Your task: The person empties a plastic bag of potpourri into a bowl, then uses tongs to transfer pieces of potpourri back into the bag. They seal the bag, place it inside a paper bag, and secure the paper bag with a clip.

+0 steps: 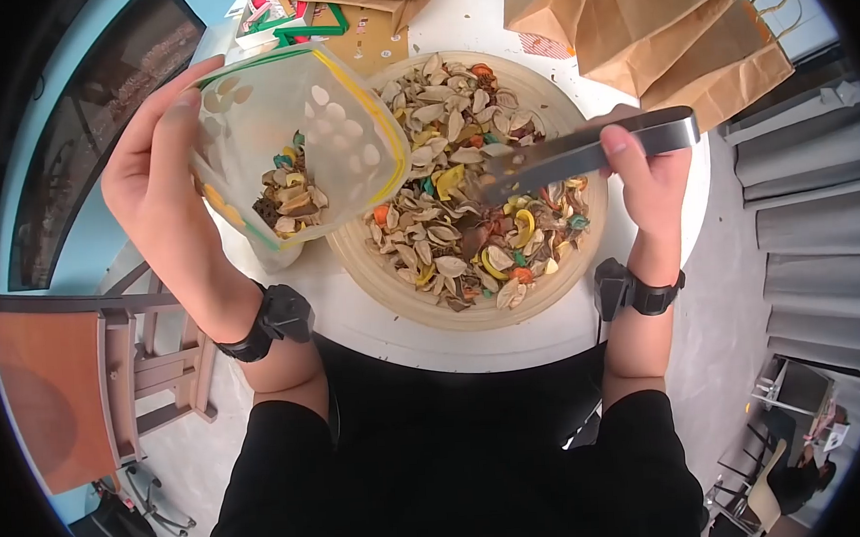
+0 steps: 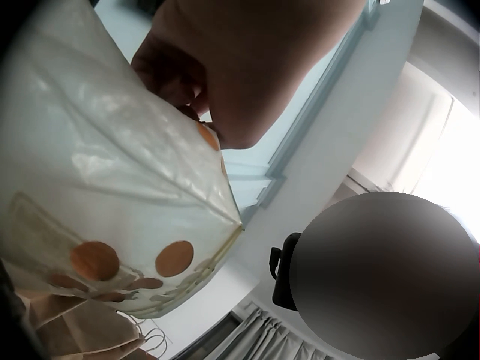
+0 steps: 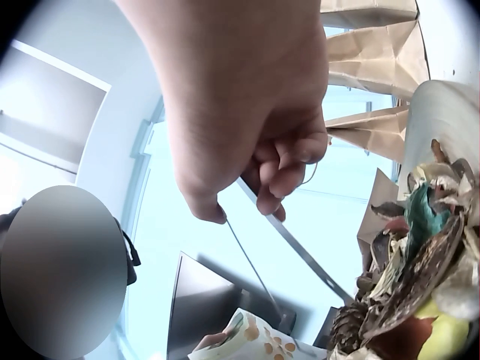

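Observation:
My left hand point(image 1: 157, 156) grips the edge of a translucent zip bag point(image 1: 249, 161) with yellow and green trim and dot prints. The bag is tilted, its mouth facing the bowl, with a small heap of potpourri point(image 1: 292, 200) inside. In my right hand point(image 1: 644, 175) are metal tongs point(image 1: 589, 153), pinched between thumb and fingers. Their tips reach over the potpourri point(image 1: 449, 258) in a wide, round, pale bowl point(image 1: 378, 305). Dried pods, a pine cone point(image 3: 349, 328) and green, yellow and orange pieces fill that bowl. In the left wrist view the bag point(image 2: 112, 172) hangs below the hand.
Brown paper bags point(image 1: 651, 33) stand at the back right of the white round table point(image 1: 356, 340). A box with red and green items point(image 1: 281, 23) sits at the back left. Behind is a dark screen point(image 1: 102, 140); a wooden chair point(image 1: 158, 365) stands left.

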A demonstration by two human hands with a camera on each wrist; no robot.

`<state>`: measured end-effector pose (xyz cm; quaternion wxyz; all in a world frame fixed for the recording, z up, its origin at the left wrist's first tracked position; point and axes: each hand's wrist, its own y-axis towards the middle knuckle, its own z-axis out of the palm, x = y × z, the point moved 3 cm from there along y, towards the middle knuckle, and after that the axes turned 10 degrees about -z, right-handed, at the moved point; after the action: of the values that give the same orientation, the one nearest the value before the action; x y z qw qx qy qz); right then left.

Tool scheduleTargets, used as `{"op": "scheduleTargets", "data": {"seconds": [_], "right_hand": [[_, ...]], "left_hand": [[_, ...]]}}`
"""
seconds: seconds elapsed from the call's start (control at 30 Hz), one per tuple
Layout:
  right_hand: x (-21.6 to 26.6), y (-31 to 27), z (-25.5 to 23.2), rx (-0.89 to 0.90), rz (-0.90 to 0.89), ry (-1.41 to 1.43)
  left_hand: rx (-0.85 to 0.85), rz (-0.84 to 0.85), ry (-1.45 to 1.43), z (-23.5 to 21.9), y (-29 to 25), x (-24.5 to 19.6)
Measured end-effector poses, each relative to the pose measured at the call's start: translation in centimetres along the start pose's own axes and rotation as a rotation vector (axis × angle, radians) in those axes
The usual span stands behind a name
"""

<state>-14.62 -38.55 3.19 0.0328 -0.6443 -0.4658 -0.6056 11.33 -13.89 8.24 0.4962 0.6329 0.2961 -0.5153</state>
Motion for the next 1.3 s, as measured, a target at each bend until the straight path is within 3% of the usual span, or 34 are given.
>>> {"op": "scheduleTargets", "data": {"seconds": [0.1, 0.23, 0.37, 0.53, 0.87, 1.0, 1.1, 1.3], "right_hand": [[0.0, 0.5, -0.5, -0.199, -0.006, 0.077], [-0.9, 0.9, -2.2, -0.341, 0.053, -0.071], [-1.3, 1.4, -1.6, -0.213, 0.320, -0.223], [-2.8, 1.4, 0.0, -0.090, 0.375, -0.023], [-1.5, 1.1, 1.2, -0.065, 0.355, 0.035], [-1.2, 1.1, 0.6, -0.192, 0.266, 0.132], [-0.4, 0.9, 0.5, -0.312, 0.228, 0.386], [1.0, 0.4, 2.7, -0.204, 0.119, 0.442]], "left_hand": [[0.020, -0.023, 0.013, 0.0, 0.0, 0.3], [0.051, -0.032, 0.020, 0.2, 0.0, 0.3], [0.080, -0.046, 0.029, 0.5, -0.2, 0.4], [0.172, -0.090, 0.093, 1.4, -0.6, 0.3], [0.375, -0.226, 0.131, 3.4, -1.7, 0.6], [0.397, -0.226, 0.171, 4.1, -2.2, 0.3], [0.405, -0.224, 0.187, 4.3, -2.2, 0.5], [0.384, -0.231, 0.207, 4.4, -2.0, 0.6]]}}
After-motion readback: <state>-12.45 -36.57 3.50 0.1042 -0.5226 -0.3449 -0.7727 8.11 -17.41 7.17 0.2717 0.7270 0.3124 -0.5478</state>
